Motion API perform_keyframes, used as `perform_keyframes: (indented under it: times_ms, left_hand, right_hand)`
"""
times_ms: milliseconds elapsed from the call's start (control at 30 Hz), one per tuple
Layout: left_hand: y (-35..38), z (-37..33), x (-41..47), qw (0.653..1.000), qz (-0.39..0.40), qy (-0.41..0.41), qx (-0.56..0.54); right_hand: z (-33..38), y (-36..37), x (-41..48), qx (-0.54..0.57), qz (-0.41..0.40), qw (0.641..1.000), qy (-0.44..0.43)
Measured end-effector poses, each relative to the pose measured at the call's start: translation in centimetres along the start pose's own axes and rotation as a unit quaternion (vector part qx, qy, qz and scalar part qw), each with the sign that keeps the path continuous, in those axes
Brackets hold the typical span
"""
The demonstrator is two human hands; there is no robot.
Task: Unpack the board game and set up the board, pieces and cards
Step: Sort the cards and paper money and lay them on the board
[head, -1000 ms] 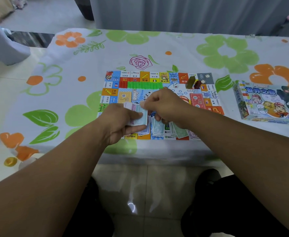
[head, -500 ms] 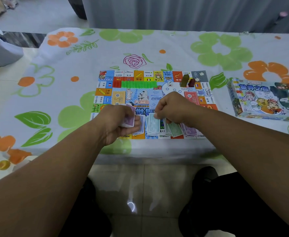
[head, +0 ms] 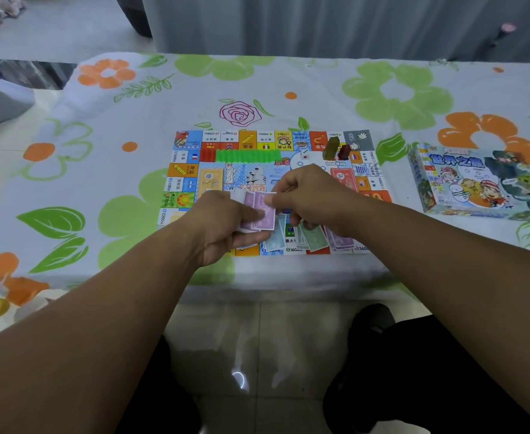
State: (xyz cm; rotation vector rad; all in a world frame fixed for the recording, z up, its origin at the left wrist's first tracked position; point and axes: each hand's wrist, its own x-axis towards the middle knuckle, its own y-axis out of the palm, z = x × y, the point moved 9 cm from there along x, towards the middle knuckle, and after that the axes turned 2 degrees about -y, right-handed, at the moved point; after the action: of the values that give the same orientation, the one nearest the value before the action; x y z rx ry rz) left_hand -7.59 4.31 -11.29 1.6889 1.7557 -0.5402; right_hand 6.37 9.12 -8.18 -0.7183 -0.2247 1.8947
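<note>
Board (head: 194, 170): near middle covered by both hands. Notes (head: 262, 211) in left hand (head: 223, 227): lower parts hidden by fingers, print blurred. Right hand (head: 313, 198): fingertips concealed behind the notes it pinches. Piles (head: 313, 239) beneath it partly covered. Box (head: 476, 183): cut by right edge.

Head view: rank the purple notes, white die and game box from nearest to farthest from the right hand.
1. purple notes: pinched by the right hand, at its left side.
2. white die: on the board, just beyond the knuckles.
3. game box: off the board, well to the right.
</note>
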Motion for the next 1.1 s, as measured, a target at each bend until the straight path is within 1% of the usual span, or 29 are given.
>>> perform_keyframes:
  times_ms: [133, 267, 433, 800, 867, 933, 1033, 1100]
  left_hand:
    - [1.6, 0.1, 0.2, 1.000, 0.017, -0.004, 0.001]
    - [2.3, 0.4, 0.6, 1.000, 0.013, -0.021, 0.006]
    - [3.3, 0.5, 1.0, 0.999, 0.021, -0.026, 0.008]
    - [6.2, 0.9, 1.4, 0.998, 0.051, -0.037, -0.002]
    - [6.5, 0.9, 1.4, 0.998, 0.057, -0.036, -0.003]
    - [6.8, 0.9, 1.4, 0.997, 0.063, -0.032, 0.000]
    - [7.3, 0.9, 1.3, 0.997, 0.074, -0.030, 0.014]
    - [7.6, 0.9, 1.3, 0.996, 0.083, -0.028, 0.016]
  right_hand:
    - [-0.7, -1.9, 0.1, 0.010, -0.040, 0.999, 0.005]
    - [-2.5, -5.4, -0.3, -0.049, -0.077, 0.995, 0.026]
    - [-4.9, -7.0, -1.0, -0.128, -0.041, 0.990, 0.048]
    - [-6.3, -7.9, -1.2, -0.176, -0.041, 0.982, 0.061]
    - [-5.8, -7.9, -1.2, -0.163, -0.052, 0.984, 0.048]
    - [-5.1, -7.8, -1.3, -0.120, -0.057, 0.991, 0.031]
    - [-4.5, -6.6, -1.8, -0.042, -0.032, 0.998, 0.027]
    - [-4.4, -6.0, -1.9, -0.020, -0.026, 0.999, 0.025]
